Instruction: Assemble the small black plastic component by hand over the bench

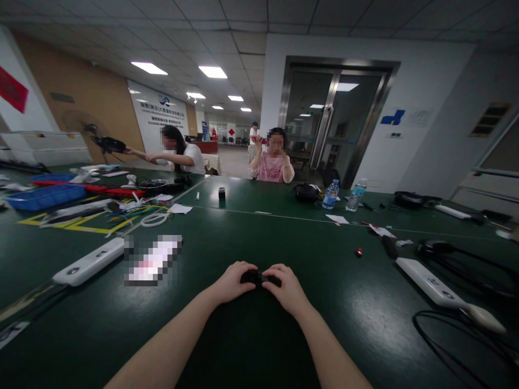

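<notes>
My left hand and my right hand meet over the dark green table, thumbs and fingers closed from both sides on a small black object. It looks elongated, with a narrower middle showing between the hands; its exact kind is too dark to make out, and my fingers cover both its ends. A pixelated flat, bright thing lies left of my left hand. Off to the right of my right hand sits a tiny red-and-silver item.
White elongated devices lie at left and right, the right one near black cables. Farther off are a small black box, water bottles, blue trays and loose wires. Two people sit across the table.
</notes>
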Demonstrator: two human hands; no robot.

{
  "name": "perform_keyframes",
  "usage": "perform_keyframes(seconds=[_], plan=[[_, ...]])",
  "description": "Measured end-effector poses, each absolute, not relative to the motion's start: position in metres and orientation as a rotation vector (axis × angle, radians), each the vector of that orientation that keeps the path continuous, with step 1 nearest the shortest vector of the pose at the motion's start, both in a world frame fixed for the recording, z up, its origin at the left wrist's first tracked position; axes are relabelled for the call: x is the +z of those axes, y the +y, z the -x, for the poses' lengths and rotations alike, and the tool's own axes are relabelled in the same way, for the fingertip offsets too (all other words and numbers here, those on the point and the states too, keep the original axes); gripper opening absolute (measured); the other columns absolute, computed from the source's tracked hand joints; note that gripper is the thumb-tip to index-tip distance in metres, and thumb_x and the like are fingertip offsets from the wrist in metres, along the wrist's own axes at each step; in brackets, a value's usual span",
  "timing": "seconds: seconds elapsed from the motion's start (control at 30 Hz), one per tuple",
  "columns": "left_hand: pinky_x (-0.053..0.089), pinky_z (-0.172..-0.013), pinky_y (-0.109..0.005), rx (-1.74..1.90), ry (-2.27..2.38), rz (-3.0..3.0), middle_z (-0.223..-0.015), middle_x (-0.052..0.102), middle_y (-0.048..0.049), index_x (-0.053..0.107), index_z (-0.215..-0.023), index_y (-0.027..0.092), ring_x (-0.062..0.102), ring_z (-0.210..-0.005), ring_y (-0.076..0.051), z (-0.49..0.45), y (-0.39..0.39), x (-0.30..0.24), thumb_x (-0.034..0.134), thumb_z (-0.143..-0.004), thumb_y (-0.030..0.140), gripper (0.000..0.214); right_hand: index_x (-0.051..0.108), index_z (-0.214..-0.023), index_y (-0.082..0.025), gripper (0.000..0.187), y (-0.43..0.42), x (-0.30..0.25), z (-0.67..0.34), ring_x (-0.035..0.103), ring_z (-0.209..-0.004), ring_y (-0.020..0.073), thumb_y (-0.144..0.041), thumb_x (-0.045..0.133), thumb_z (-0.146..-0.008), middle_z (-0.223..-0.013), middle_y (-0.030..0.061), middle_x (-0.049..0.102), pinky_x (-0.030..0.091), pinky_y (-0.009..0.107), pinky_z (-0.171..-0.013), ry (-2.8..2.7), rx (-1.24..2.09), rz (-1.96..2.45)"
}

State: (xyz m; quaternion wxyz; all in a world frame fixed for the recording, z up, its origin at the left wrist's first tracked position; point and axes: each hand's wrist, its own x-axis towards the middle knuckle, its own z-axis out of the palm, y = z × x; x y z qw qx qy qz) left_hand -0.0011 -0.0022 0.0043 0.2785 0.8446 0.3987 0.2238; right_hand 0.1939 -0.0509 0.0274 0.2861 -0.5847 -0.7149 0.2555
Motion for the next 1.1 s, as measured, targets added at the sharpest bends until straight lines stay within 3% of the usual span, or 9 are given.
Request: perform_keyframes(seconds=[0.37,0.57,0.73,0.93,1.1], plan=[[0.036,-0.091,-0.038,0.586,1.071,-2.247,-0.111,0.057,-0.0053,0.052,-0.113,0.024,0.048,-0.106,-0.023,0.002,-0.002,0.004,0.059,-0.071,0.032,0.043,0.064,-0.09,-0.033,0.021,-0.048,0.018,-0.189,0.05,-0.098,0.0224,-0.028,0.064,-0.07,-0.1,-0.0009,0.058,0.035,0.044,-0.088,-1.974,0.609,1.553],[0.036,-0.091,-0.038,0.625,1.091,-2.264,-0.11,0.058,-0.0064,0.053,-0.111,0.023,0.05,-0.104,-0.023,0.002,-0.002,0.001,0.059,-0.071,0.031,0.041,0.059,-0.105,-0.037,0.036,-0.05,0.015,-0.197,0.048,-0.108,0.0223,-0.024,0.061,-0.071,-0.113,-0.0012,0.056,0.035,0.043,-0.093,-1.967,0.694,1.472],[0.036,-0.093,-0.039,0.664,1.071,-2.204,-0.11,0.057,-0.0065,0.052,-0.111,0.024,0.05,-0.105,-0.023,0.002,-0.004,0.001,0.058,-0.072,0.027,0.04,0.061,-0.103,-0.032,0.031,-0.05,0.016,-0.2,0.051,-0.106,0.0195,-0.021,0.058,-0.074,-0.108,-0.0004,0.059,0.035,0.039,-0.095,-1.925,0.757,1.403],[0.037,-0.094,-0.038,0.763,0.904,-1.914,-0.111,0.054,-0.006,0.041,-0.117,0.024,0.051,-0.105,-0.019,-0.006,-0.012,0.007,0.051,-0.078,0.022,0.04,0.061,-0.097,-0.026,0.023,-0.053,0.022,-0.198,0.053,-0.104,0.0169,-0.019,0.055,-0.076,-0.108,-0.0008,0.058,0.04,0.034,-0.093,-1.805,0.818,1.314],[0.038,-0.091,-0.04,0.789,0.833,-1.759,-0.104,0.055,-0.0061,0.026,-0.128,0.023,0.054,-0.1,-0.019,-0.011,-0.013,0.007,0.053,-0.076,0.017,0.059,0.061,-0.095,-0.026,0.02,-0.054,0.023,-0.198,0.052,-0.105,0.0164,-0.018,0.055,-0.077,-0.108,-0.0005,0.057,0.039,0.034,-0.094,-1.797,0.801,1.281]])
